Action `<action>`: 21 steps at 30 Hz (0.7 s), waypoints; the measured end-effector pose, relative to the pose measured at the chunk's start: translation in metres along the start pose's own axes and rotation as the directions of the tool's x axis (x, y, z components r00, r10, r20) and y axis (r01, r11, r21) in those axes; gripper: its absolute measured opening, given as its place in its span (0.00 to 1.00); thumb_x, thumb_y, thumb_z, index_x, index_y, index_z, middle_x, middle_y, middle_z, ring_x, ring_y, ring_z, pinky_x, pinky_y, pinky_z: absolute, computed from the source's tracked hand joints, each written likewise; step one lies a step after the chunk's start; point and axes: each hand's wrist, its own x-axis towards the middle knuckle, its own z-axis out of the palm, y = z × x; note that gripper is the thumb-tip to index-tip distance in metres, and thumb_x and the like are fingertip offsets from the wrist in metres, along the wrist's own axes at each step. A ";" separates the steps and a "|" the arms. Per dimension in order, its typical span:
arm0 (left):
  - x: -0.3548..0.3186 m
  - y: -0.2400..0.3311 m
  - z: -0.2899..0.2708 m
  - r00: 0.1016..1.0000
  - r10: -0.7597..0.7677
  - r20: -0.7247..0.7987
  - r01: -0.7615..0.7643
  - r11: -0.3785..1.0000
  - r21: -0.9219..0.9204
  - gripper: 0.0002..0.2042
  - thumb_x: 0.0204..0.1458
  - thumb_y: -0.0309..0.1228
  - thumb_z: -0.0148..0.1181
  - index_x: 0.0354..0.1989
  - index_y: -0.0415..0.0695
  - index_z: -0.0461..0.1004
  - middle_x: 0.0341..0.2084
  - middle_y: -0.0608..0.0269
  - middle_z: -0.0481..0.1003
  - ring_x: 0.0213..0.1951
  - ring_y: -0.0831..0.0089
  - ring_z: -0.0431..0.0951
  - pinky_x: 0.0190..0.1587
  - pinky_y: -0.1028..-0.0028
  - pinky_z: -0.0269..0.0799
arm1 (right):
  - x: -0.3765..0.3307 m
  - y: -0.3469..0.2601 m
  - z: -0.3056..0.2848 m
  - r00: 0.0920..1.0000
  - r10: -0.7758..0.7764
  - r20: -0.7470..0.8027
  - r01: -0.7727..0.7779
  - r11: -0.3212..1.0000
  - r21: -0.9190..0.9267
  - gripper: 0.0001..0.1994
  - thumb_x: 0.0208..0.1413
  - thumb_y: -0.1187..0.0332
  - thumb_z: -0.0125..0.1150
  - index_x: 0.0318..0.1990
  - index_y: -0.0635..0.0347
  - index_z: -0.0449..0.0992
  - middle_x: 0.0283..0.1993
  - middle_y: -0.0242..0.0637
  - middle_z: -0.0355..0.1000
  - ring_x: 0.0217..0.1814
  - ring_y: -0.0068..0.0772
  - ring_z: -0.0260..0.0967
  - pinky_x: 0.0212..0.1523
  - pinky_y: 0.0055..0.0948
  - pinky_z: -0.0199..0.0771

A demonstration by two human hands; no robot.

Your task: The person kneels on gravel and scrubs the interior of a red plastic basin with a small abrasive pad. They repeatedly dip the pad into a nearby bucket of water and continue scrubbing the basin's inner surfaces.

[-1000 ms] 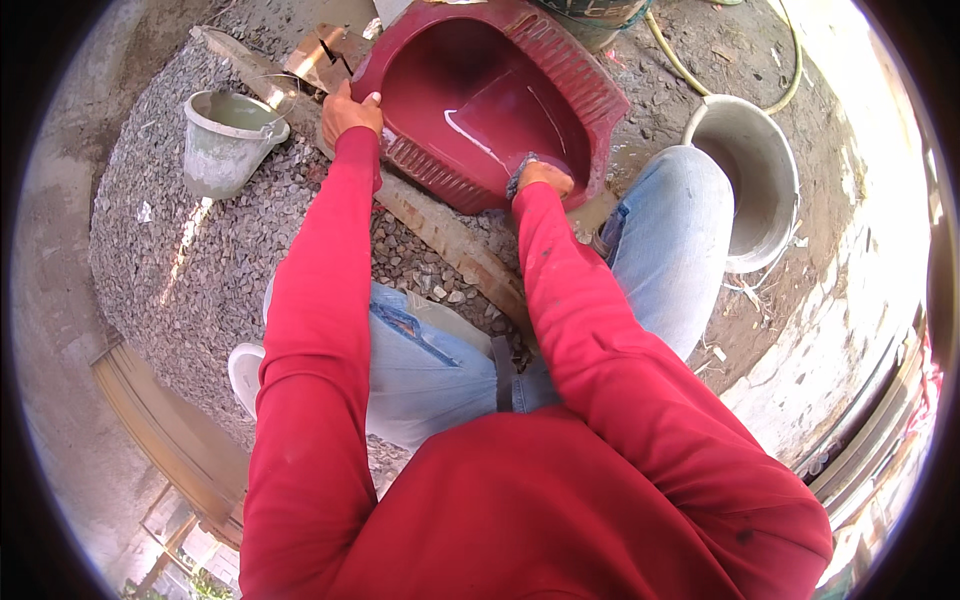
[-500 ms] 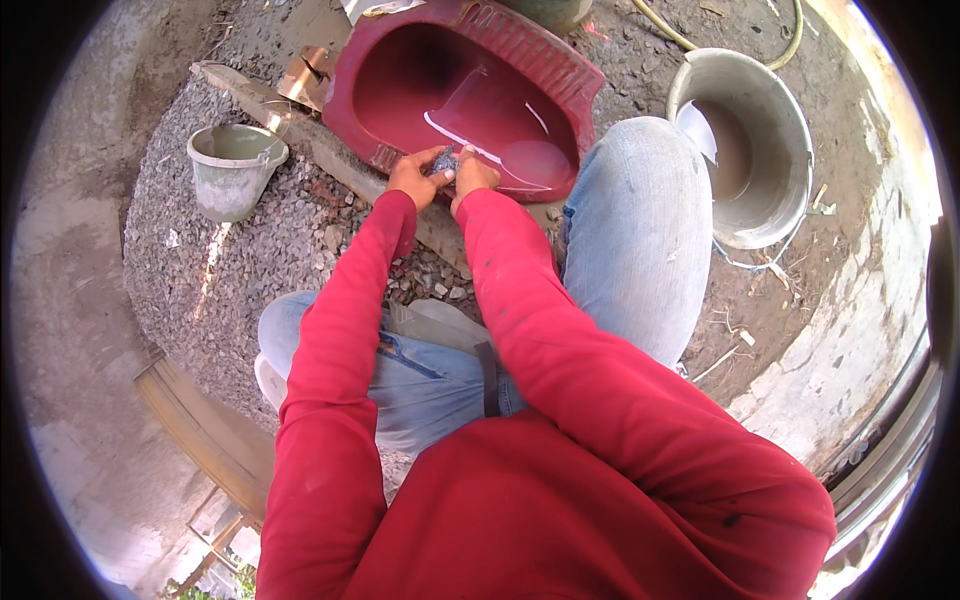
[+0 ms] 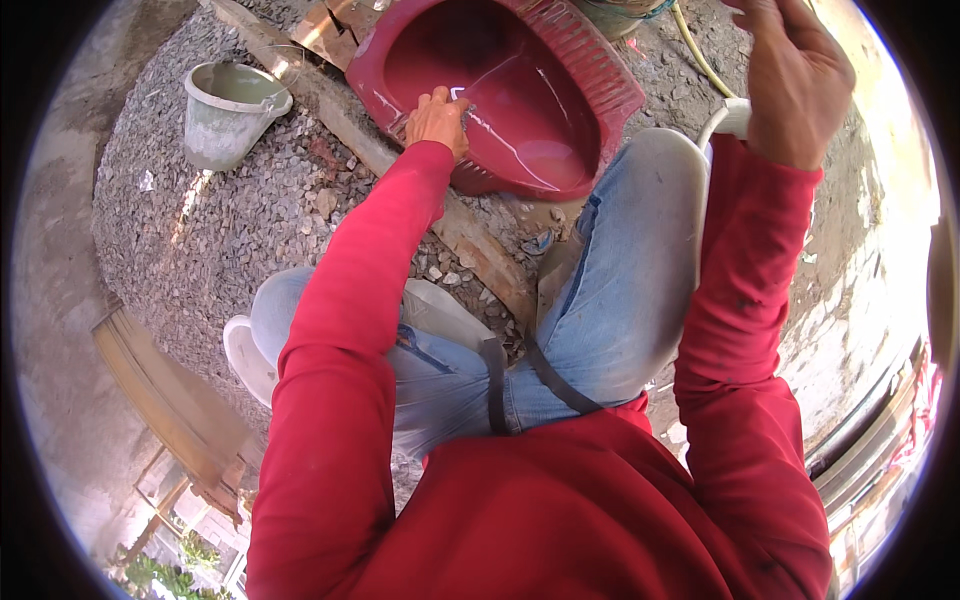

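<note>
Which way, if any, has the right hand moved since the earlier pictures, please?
Yes: the right hand moved rightward, from the red basin toward the grey bucket.

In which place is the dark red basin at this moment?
In the head view, the dark red basin is at the top middle, right of the small grey pail, with the left hand at its near rim.

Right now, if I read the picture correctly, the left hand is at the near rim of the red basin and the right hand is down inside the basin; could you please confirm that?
Not quite: the right hand is off to the right, apart from the red basin, as the head view shows. The left hand is indeed at its near rim.
</note>
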 end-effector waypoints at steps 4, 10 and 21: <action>0.012 0.001 0.030 0.971 0.237 0.018 -0.238 0.966 0.097 0.15 0.44 0.24 0.62 0.43 0.45 0.81 0.50 0.56 0.71 0.51 0.57 0.72 0.53 0.59 0.72 | -0.004 0.066 -0.082 0.982 0.176 -0.063 -0.186 0.891 -0.414 0.18 0.58 0.58 0.66 0.45 0.65 0.82 0.39 0.41 0.81 0.42 0.28 0.78 0.47 0.25 0.75; 0.027 -0.004 0.043 0.865 0.407 0.293 -0.445 0.892 0.074 0.18 0.47 0.25 0.63 0.50 0.43 0.77 0.46 0.53 0.74 0.51 0.55 0.73 0.53 0.58 0.73 | -0.175 0.145 -0.190 0.858 0.499 -0.125 -0.348 0.384 -0.855 0.20 0.56 0.52 0.66 0.43 0.62 0.83 0.42 0.43 0.79 0.48 0.38 0.75 0.50 0.33 0.72; 0.093 -0.001 0.058 0.519 0.621 0.587 -0.751 0.660 -0.034 0.11 0.48 0.29 0.67 0.41 0.42 0.81 0.42 0.52 0.74 0.45 0.50 0.77 0.47 0.55 0.74 | -0.294 0.033 -0.208 0.880 0.221 -0.420 -0.473 0.339 -0.813 0.09 0.57 0.66 0.67 0.41 0.61 0.83 0.44 0.40 0.77 0.49 0.37 0.73 0.51 0.34 0.71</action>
